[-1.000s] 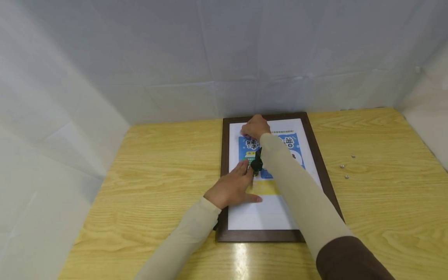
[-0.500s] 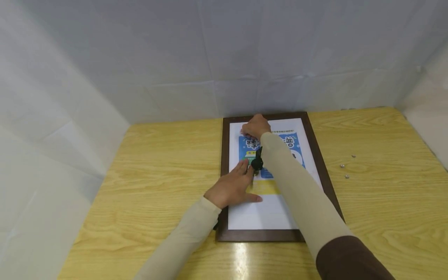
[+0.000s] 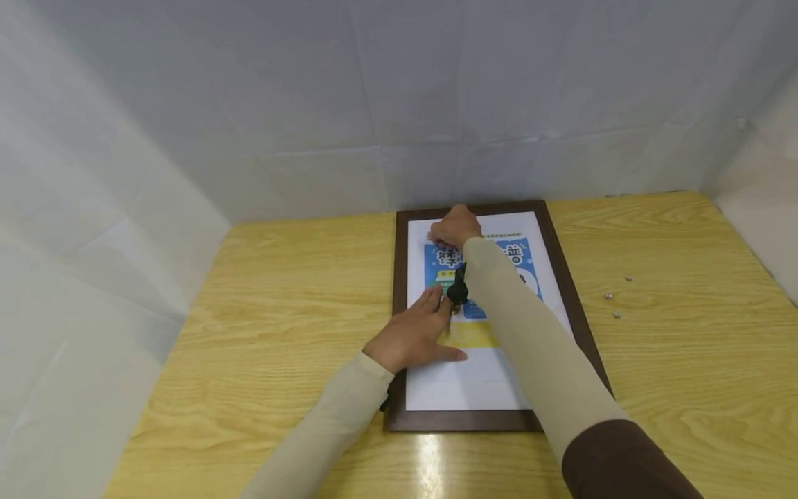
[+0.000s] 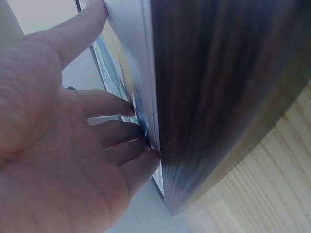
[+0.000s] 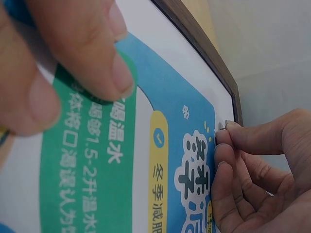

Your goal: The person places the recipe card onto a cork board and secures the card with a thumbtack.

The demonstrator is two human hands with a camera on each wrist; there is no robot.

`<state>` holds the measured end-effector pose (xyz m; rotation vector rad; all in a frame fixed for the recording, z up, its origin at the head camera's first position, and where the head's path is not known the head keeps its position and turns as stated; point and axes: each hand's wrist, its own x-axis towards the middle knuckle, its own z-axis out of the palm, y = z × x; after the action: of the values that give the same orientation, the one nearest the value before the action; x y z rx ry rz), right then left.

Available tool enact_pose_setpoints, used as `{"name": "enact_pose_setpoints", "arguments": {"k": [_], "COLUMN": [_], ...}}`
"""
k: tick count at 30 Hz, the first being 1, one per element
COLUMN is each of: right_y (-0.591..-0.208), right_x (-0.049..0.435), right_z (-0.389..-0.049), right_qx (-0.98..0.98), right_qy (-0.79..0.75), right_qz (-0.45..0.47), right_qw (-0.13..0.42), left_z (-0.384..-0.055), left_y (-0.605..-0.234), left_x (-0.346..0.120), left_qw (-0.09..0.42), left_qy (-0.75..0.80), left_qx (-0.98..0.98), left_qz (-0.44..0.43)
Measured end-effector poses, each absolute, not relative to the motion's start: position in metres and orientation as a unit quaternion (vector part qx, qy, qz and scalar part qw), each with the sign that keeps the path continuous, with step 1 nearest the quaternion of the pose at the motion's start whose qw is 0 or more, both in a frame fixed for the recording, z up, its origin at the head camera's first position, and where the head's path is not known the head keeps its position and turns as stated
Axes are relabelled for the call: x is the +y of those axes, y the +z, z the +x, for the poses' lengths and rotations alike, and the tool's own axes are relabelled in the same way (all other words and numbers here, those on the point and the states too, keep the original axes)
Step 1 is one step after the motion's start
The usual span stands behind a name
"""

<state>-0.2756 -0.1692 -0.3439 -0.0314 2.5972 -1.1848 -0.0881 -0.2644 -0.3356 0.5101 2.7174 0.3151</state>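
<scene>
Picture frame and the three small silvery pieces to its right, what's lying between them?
Nothing: in the head view, only bare wood-grain tabletop shows between the picture frame and the small silvery pieces.

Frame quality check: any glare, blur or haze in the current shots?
Head: glare streak on the table below the picture frame; three silver pieces too small to make out. Left wrist: hazy, frame's near side soft. Right wrist: left hand soft up close, printed sheet's larger text legible.
</scene>
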Motion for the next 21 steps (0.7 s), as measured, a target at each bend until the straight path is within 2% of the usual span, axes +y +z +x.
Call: {"name": "enact_pose_setpoints", "arguments": {"k": [21], "right_y": [-0.3468], "right_x": [-0.1665], "right_z": [-0.2787], "right_qx": [0.898], "right_qy": [-0.412], "right_qz": [-0.015], "right_qw": [0.151], "left_z": [-0.0884], "left_y": [-0.3369], "left_x": [-0.2641], "left_qw": [0.176], "left_qy": [0.114], "left_qx": [0.961], "left_qz": [0.182]}}
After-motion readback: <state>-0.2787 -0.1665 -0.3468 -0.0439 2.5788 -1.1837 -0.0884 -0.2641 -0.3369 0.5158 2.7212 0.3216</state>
